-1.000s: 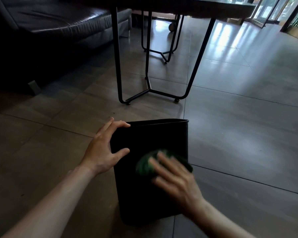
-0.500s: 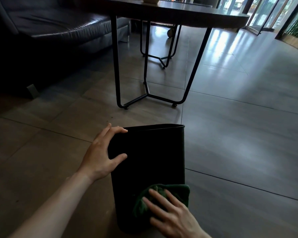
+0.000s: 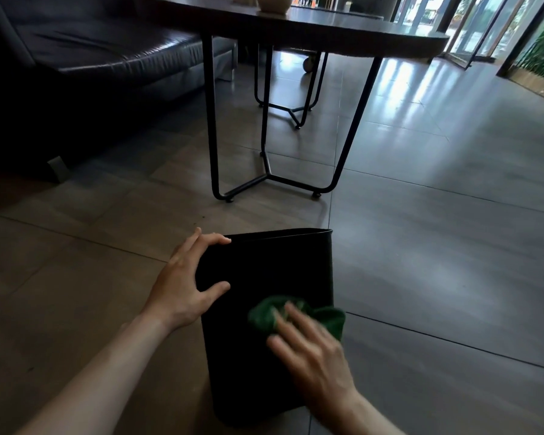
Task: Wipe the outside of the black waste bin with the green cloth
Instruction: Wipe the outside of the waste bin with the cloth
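The black waste bin (image 3: 264, 268) is on the tiled floor, its broad near face turned towards me and its open rim at the far end. My left hand (image 3: 182, 287) grips the bin's upper left edge, fingers curled over the rim corner and thumb on the near face. The green cloth (image 3: 264, 315) is bunched against the right half of that face. My right hand (image 3: 311, 350) presses on the cloth with straight, spread fingers and is slightly blurred. The bin's far side and inside are hidden.
A dark round table (image 3: 343, 32) on thin black metal legs (image 3: 208, 120) stands just beyond the bin, with a pale pot (image 3: 274, 3) on it. A dark leather sofa (image 3: 91, 51) fills the left. Glass doors (image 3: 484, 26) are at the far right.
My right hand slid the cloth down the bin's face to its lower end, then back up to the middle. My left hand kept its hold on the rim corner.
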The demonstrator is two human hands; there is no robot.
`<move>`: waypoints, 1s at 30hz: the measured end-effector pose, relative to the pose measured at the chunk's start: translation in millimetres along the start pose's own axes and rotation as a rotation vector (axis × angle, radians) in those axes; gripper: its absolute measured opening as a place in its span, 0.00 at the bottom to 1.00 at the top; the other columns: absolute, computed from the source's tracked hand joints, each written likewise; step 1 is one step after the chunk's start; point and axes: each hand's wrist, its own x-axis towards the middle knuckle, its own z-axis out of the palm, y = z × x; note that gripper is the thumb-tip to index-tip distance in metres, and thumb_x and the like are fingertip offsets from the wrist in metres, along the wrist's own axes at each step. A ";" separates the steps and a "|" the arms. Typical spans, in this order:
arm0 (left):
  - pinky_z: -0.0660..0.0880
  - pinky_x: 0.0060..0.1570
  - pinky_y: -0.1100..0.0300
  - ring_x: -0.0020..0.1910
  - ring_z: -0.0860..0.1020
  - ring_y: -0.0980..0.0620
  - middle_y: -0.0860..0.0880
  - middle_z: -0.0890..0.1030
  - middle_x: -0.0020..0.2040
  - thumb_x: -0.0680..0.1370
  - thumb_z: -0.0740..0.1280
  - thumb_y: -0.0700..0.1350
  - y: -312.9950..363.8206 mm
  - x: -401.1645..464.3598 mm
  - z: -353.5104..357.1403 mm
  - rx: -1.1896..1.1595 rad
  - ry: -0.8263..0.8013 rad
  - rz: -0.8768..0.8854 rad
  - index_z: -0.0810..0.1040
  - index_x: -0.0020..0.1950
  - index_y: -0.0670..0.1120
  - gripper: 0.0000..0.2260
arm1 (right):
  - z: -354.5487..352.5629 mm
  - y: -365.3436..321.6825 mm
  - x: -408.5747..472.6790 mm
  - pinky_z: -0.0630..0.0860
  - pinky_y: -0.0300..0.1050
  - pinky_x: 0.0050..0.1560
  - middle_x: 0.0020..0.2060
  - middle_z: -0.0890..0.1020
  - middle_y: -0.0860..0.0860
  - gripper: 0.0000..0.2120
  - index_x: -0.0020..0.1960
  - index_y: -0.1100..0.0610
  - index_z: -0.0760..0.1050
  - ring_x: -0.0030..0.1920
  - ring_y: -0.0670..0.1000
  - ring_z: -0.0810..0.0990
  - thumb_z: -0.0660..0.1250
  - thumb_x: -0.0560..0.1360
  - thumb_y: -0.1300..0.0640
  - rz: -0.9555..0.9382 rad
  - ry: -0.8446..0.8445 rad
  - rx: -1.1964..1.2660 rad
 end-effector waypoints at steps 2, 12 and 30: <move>0.63 0.72 0.55 0.79 0.60 0.53 0.56 0.73 0.70 0.67 0.79 0.42 2.1 -0.2 -0.3 -0.003 -0.001 -0.007 0.71 0.65 0.62 0.32 | 2.9 -8.6 -29.4 0.83 0.46 0.50 0.61 0.84 0.47 0.09 0.47 0.47 0.78 0.63 0.54 0.83 0.62 0.82 0.56 -0.101 -0.090 -0.017; 0.62 0.72 0.57 0.79 0.60 0.54 0.56 0.73 0.70 0.68 0.79 0.42 7.3 -5.8 -1.4 -0.018 -0.011 -0.008 0.71 0.65 0.62 0.31 | -40.1 34.3 47.2 0.83 0.49 0.33 0.54 0.86 0.51 0.12 0.53 0.54 0.81 0.58 0.57 0.85 0.60 0.75 0.60 0.311 0.132 -0.021; 0.63 0.74 0.53 0.80 0.57 0.56 0.57 0.71 0.72 0.69 0.78 0.46 3.4 -4.5 -3.0 -0.039 -0.042 -0.015 0.69 0.65 0.66 0.31 | 5.2 -44.2 -40.0 0.84 0.41 0.43 0.59 0.81 0.38 0.20 0.60 0.35 0.77 0.56 0.46 0.84 0.74 0.70 0.42 -0.312 -0.570 -0.065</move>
